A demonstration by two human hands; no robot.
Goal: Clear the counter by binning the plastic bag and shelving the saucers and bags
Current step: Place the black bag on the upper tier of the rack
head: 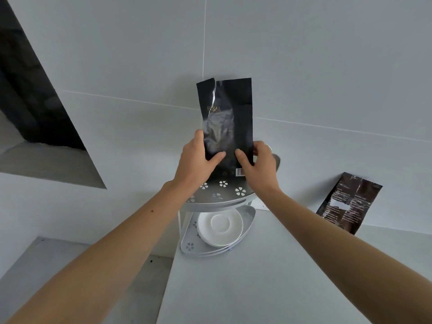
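Observation:
A tall black bag (228, 118) with a torn top stands upright on the upper tier of a grey corner shelf (224, 195) against the tiled wall. My left hand (196, 160) grips its lower left side, thumb across the front. My right hand (257, 164) grips its lower right side. White saucers (221, 226) lie stacked on the shelf's lower tier. A second dark brown bag (348, 203) leans against the wall on the counter (268, 277) to the right.
The shelf's tiers have flower-shaped cut-outs. A dark recessed opening (35, 101) cuts into the wall at the left. The counter's left edge drops to a lower grey surface (131, 288).

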